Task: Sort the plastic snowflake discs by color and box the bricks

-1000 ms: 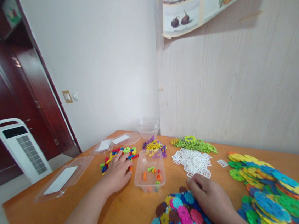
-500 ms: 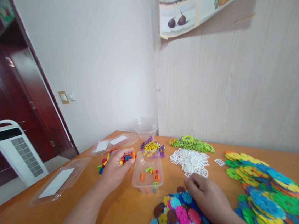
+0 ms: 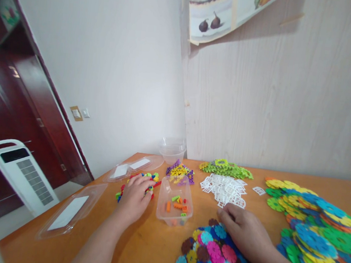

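Note:
My left hand (image 3: 136,194) reaches palm down over a pile of small colored building bricks (image 3: 156,177), fingers apart and touching the pile. The hand covers much of it, and nothing shows gripped. Just right of it stands a clear plastic tub (image 3: 160,214) with several orange, green and red bricks inside. My right hand (image 3: 241,224) rests with curled fingers at the edge of a heap of colored notched discs (image 3: 206,252). No object shows in its fingers.
Behind lie purple and yellow pieces (image 3: 180,171), white lattice pieces (image 3: 224,189) and green pieces (image 3: 228,169). Large flower-shaped discs (image 3: 315,238) are heaped at right. Clear lids (image 3: 71,212) lie at left; a round clear bowl (image 3: 172,151) stands at the back.
My left hand has moved left from beside the tub, back onto the brick pile. The orange brick it held is gone from its fingers, and another orange brick shows in the tub. My right hand stays put.

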`<action>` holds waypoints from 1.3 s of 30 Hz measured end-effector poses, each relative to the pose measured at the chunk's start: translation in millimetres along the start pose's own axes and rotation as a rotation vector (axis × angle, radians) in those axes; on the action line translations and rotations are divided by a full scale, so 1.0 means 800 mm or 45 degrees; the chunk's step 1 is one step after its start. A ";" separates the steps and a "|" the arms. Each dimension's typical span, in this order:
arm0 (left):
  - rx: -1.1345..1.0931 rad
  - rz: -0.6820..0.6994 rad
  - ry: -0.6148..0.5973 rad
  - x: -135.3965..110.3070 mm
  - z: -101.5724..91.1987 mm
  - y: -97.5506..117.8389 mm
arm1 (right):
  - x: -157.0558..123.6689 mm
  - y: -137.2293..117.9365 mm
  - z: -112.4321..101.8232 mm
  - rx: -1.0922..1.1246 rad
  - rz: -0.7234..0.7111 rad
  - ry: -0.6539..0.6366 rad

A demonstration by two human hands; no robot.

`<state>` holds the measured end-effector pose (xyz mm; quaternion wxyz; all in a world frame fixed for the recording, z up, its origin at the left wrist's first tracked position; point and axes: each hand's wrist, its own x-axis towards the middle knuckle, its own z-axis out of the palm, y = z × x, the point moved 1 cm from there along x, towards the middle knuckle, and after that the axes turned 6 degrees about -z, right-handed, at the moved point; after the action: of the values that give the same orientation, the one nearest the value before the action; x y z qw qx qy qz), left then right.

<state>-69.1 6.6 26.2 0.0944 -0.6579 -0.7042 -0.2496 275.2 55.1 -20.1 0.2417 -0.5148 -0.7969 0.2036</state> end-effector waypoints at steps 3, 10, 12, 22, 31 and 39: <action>0.209 -0.010 -0.091 -0.005 0.008 -0.004 | 0.000 0.000 0.000 -0.005 0.004 -0.007; 0.376 -0.047 -0.213 -0.011 0.014 0.001 | -0.002 0.000 0.000 -0.013 0.008 0.004; 0.389 -0.053 -0.223 -0.010 0.013 0.002 | -0.001 -0.002 -0.002 -0.009 0.010 0.013; 0.313 -0.017 -0.115 -0.003 0.006 0.007 | -0.001 -0.003 -0.003 0.007 0.007 0.013; -0.107 -0.024 0.061 0.007 -0.004 0.023 | -0.001 -0.005 -0.004 -0.020 -0.012 0.038; -0.325 0.037 0.054 -0.008 -0.002 0.062 | 0.000 -0.001 0.001 -0.023 -0.016 0.067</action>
<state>-20.3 0.8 35.7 0.0283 -0.6692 -0.6550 -0.3499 273.9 54.8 -20.0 0.2592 -0.5169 -0.7954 0.1815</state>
